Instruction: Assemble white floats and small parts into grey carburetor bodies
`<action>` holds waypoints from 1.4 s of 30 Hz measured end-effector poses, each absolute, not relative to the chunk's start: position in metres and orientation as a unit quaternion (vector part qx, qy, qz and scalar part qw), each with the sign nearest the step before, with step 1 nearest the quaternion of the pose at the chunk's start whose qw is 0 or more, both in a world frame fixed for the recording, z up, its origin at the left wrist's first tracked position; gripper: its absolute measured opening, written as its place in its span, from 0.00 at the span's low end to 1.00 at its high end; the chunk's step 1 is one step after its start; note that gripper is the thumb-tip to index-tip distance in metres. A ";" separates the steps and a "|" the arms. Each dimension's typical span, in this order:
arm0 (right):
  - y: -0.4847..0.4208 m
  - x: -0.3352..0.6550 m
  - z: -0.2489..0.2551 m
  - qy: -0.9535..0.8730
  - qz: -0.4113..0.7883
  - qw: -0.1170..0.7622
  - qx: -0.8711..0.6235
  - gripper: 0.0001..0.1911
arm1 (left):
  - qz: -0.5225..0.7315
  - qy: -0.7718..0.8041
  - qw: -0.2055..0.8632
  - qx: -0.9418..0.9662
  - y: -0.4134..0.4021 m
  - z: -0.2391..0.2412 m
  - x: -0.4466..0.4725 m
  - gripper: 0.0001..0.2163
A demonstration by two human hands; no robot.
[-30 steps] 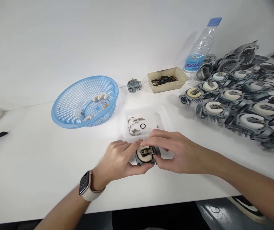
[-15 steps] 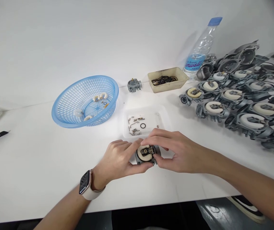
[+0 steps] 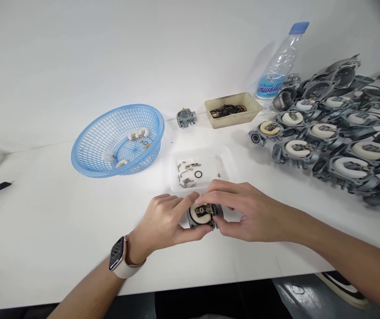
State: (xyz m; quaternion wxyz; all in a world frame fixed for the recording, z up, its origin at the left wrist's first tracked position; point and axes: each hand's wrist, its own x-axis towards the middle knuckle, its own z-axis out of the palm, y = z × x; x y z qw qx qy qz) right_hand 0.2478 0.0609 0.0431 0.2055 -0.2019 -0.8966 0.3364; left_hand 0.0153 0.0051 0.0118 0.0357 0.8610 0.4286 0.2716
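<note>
A grey metal carburetor [image 3: 193, 220] rests low on the white table between my hands. Its top faces up and shows a cream horseshoe-shaped float [image 3: 200, 217] around brass jets. My left hand [image 3: 166, 221] grips the left side, thumb along the near edge and index finger at the far edge. From the right, my right hand [image 3: 243, 210] closes on the same body, its thumb by the float's hinge and its fingers over the far rim. Just beyond lies a clear plastic tray [image 3: 209, 155] with small springs, pins, brass pieces and a black O-ring [image 3: 198, 174].
A blue basket [image 3: 90, 166] with several floats stands at the back left. Behind the tray sit another carburetor [image 3: 186, 118] and a beige box [image 3: 236, 120] of black rings [image 3: 228, 110]. A water bottle [image 3: 271, 82] and several carburetors [image 3: 298, 150] crowd the right side.
My right hand has shifted very slightly downward at the carburetor. Both hands keep their grip, and the other things stay in place.
</note>
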 end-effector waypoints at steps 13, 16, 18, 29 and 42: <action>0.061 0.247 0.043 -0.898 0.333 0.209 -0.198 0.21 | 0.276 0.426 0.036 0.861 0.005 0.011 0.015 0.20; 0.062 0.247 0.043 -0.898 0.335 0.210 -0.193 0.22 | 0.275 0.426 0.035 0.861 0.005 0.011 0.015 0.20; 0.062 0.247 0.043 -0.897 0.337 0.212 -0.192 0.22 | 0.273 0.427 0.035 0.861 0.005 0.011 0.015 0.20; 0.062 0.247 0.041 -0.897 0.333 0.207 -0.204 0.21 | 0.276 0.424 0.034 0.862 0.005 0.010 0.015 0.19; 0.063 0.248 0.043 -0.895 0.344 0.195 -0.208 0.22 | 0.272 0.424 0.032 0.863 0.005 0.011 0.015 0.20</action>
